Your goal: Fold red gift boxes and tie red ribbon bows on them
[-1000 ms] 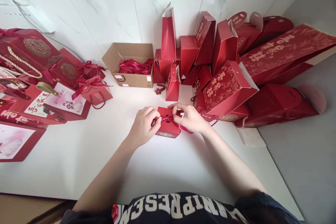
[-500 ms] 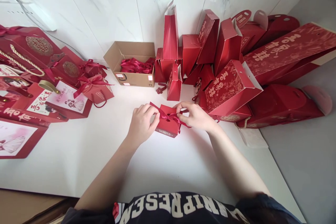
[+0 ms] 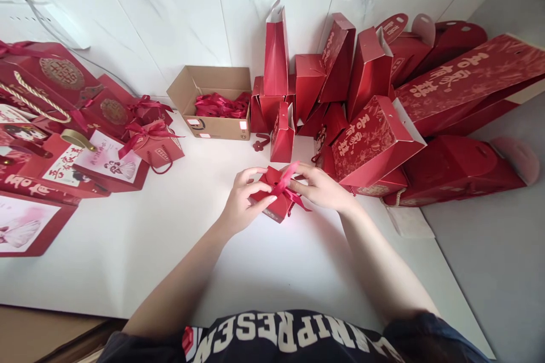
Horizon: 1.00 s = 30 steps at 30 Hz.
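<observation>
A small red gift box (image 3: 273,211) lies on the white table in front of me, with a shiny crimson ribbon (image 3: 284,180) across its top. One loop of the ribbon stands up and a loose tail hangs past the box's right side. From the left, my left hand (image 3: 244,199) is closed with thumb and fingertips on the ribbon at its middle, over the box. My right hand (image 3: 318,186) pinches the ribbon on the right side, its fingertips partly hidden behind the loop.
Behind the box stands an open cardboard carton (image 3: 217,129) full of crimson ribbons. A small upright red box (image 3: 281,136) is close beyond my hands. Red boxes (image 3: 366,147) crowd the right side, and decorated gift boxes (image 3: 110,164) fill the left. A tiled wall rises behind.
My left hand has moved right, from the ribbon's left end to its middle. The ribbon, stretched sideways before, now has a loop raised. The box has turned slightly.
</observation>
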{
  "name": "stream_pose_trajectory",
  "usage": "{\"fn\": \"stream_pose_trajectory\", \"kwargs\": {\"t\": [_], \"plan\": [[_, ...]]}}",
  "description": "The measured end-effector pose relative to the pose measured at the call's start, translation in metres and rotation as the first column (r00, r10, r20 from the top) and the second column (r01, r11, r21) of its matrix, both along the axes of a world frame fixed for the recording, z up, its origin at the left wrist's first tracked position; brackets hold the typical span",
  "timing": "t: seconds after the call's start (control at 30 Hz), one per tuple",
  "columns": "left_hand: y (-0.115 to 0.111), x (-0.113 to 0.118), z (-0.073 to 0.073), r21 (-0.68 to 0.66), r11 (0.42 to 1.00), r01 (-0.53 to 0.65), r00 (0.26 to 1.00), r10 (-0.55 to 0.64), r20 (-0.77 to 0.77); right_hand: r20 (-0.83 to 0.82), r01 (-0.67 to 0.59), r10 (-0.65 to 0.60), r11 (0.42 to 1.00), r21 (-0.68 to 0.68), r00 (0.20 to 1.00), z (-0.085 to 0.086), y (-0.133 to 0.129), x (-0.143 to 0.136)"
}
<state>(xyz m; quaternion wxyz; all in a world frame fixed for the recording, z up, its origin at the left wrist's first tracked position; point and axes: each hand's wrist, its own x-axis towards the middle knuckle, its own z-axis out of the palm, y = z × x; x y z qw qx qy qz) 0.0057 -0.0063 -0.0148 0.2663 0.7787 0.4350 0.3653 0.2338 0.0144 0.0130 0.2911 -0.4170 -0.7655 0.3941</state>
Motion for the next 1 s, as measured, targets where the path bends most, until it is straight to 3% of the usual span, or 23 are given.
{"fn": "stream_pose_trajectory", "kwargs": {"t": [0.2, 0.33, 0.43, 0.53, 0.8, 1.0], "plan": [[0.006, -0.016, 0.017, -0.062, 0.959, 0.276, 0.961, -0.277, -0.014, -0.016, -0.031, 0.030, 0.999, -0.017, 0.999, 0.000, -0.001, 0.002], [0.008, -0.022, 0.022, -0.150, 0.903, 0.403, 0.914, -0.391, 0.103, -0.081, -0.032, 0.024, 0.994, -0.101, 0.996, 0.001, -0.001, 0.001], [0.008, -0.019, 0.015, -0.165, 0.952, 0.257, 0.953, -0.221, 0.207, -0.069, -0.032, 0.021, 0.988, -0.153, 0.997, 0.003, -0.002, 0.002], [0.008, -0.013, 0.007, -0.087, 0.991, 0.103, 0.983, -0.088, 0.158, -0.067, -0.028, 0.018, 0.987, -0.160, 0.998, 0.003, -0.002, 0.002], [0.007, -0.009, 0.005, 0.239, 0.970, 0.039, 0.998, -0.024, -0.063, -0.097, 0.020, -0.032, 0.991, -0.129, 0.995, 0.002, -0.001, 0.002], [0.006, -0.012, 0.011, 0.215, 0.973, 0.082, 0.983, -0.043, -0.178, -0.073, 0.000, -0.008, 0.994, -0.108, 0.997, 0.003, 0.000, 0.007]]}}
